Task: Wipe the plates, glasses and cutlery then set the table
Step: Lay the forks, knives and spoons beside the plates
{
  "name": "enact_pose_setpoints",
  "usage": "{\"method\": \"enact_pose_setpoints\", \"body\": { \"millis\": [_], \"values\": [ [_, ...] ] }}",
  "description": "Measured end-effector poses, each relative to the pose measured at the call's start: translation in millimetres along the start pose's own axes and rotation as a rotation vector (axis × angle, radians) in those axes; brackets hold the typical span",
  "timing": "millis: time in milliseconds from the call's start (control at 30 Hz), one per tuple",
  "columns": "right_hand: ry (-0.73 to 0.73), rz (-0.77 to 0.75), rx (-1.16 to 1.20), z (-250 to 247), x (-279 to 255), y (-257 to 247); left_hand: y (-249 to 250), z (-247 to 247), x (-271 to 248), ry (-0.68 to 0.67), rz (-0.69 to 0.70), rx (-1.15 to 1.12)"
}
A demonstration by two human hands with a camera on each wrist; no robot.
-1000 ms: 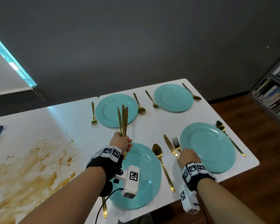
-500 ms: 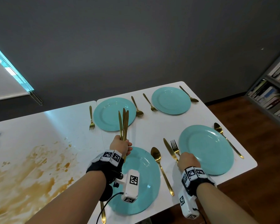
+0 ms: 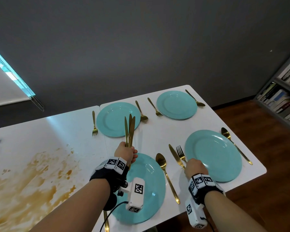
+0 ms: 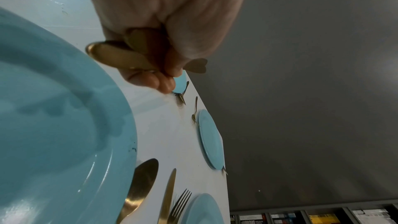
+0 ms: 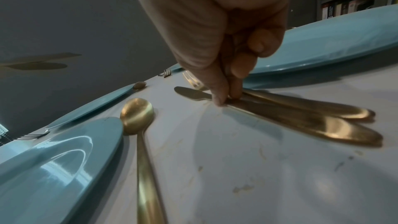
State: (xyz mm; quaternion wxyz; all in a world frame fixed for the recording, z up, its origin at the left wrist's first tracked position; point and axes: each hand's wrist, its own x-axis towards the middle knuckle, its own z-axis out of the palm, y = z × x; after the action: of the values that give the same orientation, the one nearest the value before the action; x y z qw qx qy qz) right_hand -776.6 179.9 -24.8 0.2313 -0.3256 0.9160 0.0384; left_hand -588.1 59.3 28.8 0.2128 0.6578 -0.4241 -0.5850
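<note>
On the white table, four bare blue plates flank gold cutlery; the left hand clenches three upright knives, while the right hand fingers pinch a laid knife.

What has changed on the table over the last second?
Hardly anything. The right hand stays down on the knife and fork beside the near right plate. The left hand still grips three knives upright. Plates and cutlery lie as before.

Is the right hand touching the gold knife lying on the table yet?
Touching. The right wrist view shows the right hand's fingers pressed onto the gold knife lying flat on the white table.
</note>
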Motion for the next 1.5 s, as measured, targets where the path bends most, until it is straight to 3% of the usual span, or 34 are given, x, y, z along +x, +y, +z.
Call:
{"method": "enact_pose_setpoints", "body": {
  "millis": [200, 567, 833, 1000, 1167, 1500],
  "values": [
    [0.009, -0.046, 0.037, -13, -1, -8, 2, 4, -3, -0.017, 0.014, -0.004],
    [0.04, -0.325, 0.128, -50, -14, -49, 11, 4, -8, -0.099, 0.047, 0.027],
    [0.121, -0.589, 0.118, -66, -49, -107, 25, -30, -4, -0.266, 0.087, 0.172],
    [0.257, -0.797, 0.103, -69, -72, -146, 26, -66, 7, -0.388, 0.083, 0.224],
    [0.227, -0.977, 0.012, -56, -84, -171, 22, -96, 10, -0.588, 0.077, 0.24],
    [0.402, -1.207, 0.051, -55, -54, -185, 40, -111, 25, -0.636, 0.059, 0.032]
  ]
}}
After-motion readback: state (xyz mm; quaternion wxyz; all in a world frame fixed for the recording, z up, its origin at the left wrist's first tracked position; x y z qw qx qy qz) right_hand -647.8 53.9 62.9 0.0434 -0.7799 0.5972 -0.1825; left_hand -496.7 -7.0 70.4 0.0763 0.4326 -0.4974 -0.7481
